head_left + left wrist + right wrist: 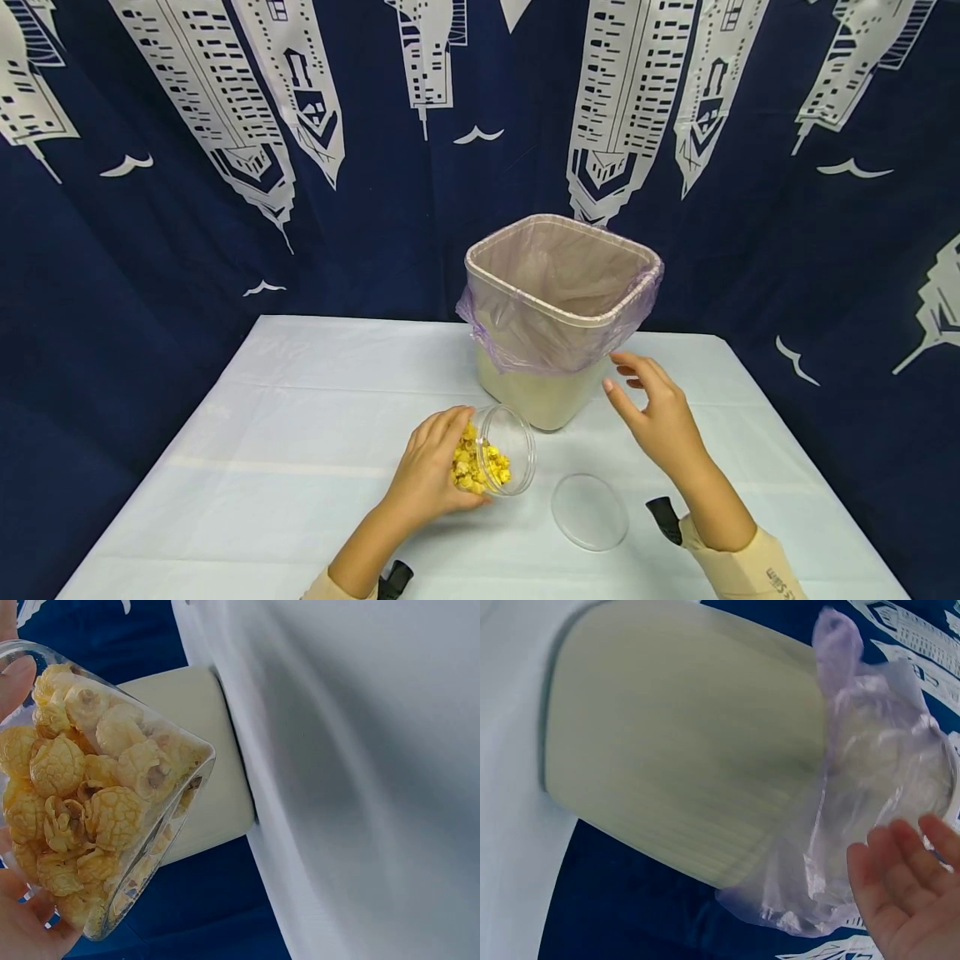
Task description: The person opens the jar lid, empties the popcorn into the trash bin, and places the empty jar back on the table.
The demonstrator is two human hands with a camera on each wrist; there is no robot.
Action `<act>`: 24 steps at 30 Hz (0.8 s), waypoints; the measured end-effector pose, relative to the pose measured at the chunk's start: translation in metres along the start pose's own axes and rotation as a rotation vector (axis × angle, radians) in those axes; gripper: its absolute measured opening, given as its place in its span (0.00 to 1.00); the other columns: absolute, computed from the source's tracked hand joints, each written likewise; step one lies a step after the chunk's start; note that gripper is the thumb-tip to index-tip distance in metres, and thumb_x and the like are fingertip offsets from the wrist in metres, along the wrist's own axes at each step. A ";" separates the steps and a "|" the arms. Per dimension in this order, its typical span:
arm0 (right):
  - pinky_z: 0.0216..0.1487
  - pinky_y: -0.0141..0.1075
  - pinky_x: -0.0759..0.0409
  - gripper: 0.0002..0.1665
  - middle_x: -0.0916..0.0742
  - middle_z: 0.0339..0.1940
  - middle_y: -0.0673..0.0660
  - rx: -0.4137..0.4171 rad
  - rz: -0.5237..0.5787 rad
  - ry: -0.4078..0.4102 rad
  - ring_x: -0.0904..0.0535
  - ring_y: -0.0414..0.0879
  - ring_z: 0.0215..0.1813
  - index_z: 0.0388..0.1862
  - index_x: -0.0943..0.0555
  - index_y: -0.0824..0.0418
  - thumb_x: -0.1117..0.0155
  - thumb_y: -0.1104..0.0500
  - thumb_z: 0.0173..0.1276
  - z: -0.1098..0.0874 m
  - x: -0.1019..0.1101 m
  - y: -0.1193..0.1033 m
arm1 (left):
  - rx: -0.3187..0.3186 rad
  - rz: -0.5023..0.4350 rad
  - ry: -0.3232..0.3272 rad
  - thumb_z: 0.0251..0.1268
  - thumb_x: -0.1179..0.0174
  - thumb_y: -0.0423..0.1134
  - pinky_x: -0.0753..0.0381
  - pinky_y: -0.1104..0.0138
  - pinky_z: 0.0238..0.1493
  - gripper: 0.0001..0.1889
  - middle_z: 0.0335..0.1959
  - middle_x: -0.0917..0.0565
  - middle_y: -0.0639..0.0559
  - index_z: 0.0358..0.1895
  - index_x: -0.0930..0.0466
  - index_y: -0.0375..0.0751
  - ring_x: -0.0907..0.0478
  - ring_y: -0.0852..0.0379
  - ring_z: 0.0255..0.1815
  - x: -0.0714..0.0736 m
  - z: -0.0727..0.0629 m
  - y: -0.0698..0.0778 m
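Observation:
In the head view my left hand (431, 467) grips a clear plastic jar (517, 454), which is tilted with its mouth toward the right. Yellow popcorn (476, 462) lies inside it; up close in the left wrist view, the popcorn (82, 787) fills the jar's lower part. My right hand (656, 412) is raised beside the trash bin (525, 392), fingers spread and holding nothing. The right wrist view has that hand (911, 892) near the bin's purple liner bag (885, 757); whether it touches the bag I cannot tell.
A clear round lid (590, 512) lies flat on the white-covered table (300, 425) between my forearms. The bin, its liner folded over the rim, stands toward the table's back edge. Behind it hangs a dark blue curtain (390, 242) with white building prints.

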State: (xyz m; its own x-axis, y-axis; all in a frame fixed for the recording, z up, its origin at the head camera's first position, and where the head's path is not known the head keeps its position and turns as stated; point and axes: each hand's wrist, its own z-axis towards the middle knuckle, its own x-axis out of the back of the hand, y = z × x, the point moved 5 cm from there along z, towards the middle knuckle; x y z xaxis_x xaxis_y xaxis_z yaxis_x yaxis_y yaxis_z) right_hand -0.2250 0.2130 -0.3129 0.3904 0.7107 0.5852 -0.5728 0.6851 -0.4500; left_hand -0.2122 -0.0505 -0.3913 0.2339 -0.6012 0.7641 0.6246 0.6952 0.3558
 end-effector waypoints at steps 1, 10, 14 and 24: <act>0.45 0.43 0.26 0.22 0.22 0.49 0.61 -0.020 0.027 0.015 0.26 0.53 0.47 0.54 0.29 0.67 0.40 0.66 0.61 0.003 0.002 0.001 | -0.001 -0.003 0.000 0.18 0.24 0.55 0.44 0.56 0.62 0.57 0.58 0.34 0.47 0.63 0.40 0.42 0.39 0.49 0.59 0.000 0.000 0.000; 0.52 0.37 0.29 0.29 0.32 0.60 0.62 -0.255 0.201 0.019 0.32 0.57 0.57 0.65 0.42 0.65 0.50 0.56 0.68 0.030 0.009 0.018 | 0.000 -0.015 0.004 0.17 0.24 0.54 0.44 0.55 0.61 0.56 0.58 0.33 0.46 0.63 0.39 0.42 0.39 0.48 0.59 0.000 0.000 0.000; 0.54 0.47 0.32 0.33 0.36 0.62 0.63 -0.345 0.293 0.012 0.35 0.58 0.59 0.67 0.47 0.65 0.53 0.52 0.70 0.041 0.007 0.026 | -0.001 -0.011 0.004 0.18 0.24 0.54 0.44 0.55 0.61 0.56 0.58 0.33 0.46 0.63 0.39 0.42 0.39 0.48 0.59 0.000 0.000 -0.001; 0.56 0.44 0.32 0.40 0.41 0.64 0.69 -0.514 0.550 -0.030 0.38 0.55 0.58 0.68 0.57 0.71 0.57 0.47 0.70 0.067 0.003 0.044 | 0.000 -0.006 0.003 0.18 0.24 0.54 0.43 0.55 0.61 0.56 0.58 0.33 0.47 0.63 0.39 0.42 0.39 0.49 0.59 -0.001 0.000 -0.003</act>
State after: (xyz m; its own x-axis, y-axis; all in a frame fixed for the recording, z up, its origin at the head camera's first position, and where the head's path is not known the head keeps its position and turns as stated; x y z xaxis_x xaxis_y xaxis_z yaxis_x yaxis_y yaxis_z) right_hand -0.2970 0.2347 -0.2861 0.1216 0.9722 0.2000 -0.2679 0.2261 -0.9365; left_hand -0.2140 -0.0516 -0.3933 0.2319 -0.6066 0.7604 0.6264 0.6912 0.3603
